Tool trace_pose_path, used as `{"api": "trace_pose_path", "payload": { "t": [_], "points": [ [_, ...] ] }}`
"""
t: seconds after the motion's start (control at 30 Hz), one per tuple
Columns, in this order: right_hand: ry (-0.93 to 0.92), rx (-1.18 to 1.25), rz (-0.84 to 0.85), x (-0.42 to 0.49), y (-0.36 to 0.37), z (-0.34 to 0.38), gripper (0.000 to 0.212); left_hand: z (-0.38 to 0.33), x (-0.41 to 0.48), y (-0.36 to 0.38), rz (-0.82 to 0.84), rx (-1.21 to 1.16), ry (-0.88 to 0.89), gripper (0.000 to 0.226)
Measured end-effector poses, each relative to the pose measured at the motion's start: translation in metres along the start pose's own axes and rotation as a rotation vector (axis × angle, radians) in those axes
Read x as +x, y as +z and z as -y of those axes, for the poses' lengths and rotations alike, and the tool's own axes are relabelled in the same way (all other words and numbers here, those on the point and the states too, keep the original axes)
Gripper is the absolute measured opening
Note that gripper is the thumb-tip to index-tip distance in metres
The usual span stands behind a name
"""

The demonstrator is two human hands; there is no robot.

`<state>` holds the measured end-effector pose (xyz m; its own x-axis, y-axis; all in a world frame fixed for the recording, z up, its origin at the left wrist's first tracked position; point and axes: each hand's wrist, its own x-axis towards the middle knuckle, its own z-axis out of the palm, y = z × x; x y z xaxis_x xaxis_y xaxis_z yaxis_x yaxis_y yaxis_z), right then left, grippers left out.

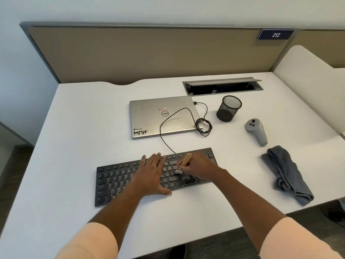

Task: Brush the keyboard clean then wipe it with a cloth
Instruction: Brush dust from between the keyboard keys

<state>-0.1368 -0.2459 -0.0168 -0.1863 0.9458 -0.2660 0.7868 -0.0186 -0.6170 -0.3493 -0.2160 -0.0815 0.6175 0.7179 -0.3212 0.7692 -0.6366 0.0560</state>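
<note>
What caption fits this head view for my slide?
Left hand rests flat on the keyboard while the right hand holds a wooden-handled brush to its keys; grey cloth lies alongside.

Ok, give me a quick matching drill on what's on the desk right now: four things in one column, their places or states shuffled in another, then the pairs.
1 brush
2 cloth
3 laptop
4 left hand

A crumpled at the right of the desk
B closed, behind the keyboard
C held in the right hand, bristles on the keys
D flat on the keys

Pairs: 1-C, 2-A, 3-B, 4-D
</note>
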Motion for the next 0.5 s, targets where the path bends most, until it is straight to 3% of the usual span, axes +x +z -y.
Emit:
{"api": "trace_pose_path", "payload": {
  "t": [0.17,0.33,0.5],
  "points": [
    [0.019,-0.018,0.053,-0.006,0.005,-0.011,0.010,-0.002,0.002,0.003,-0.006,-0.017,-0.018,0.132],
    [0.065,0.106,-0.051,-0.009,0.004,-0.015,0.012,-0.003,0.004,0.003,-0.028,-0.052,-0.028,0.134],
    [0.067,0.025,0.066,-0.011,0.004,-0.014,0.009,-0.005,0.003,0.000,-0.031,-0.046,-0.041,0.134]
  ]
}}
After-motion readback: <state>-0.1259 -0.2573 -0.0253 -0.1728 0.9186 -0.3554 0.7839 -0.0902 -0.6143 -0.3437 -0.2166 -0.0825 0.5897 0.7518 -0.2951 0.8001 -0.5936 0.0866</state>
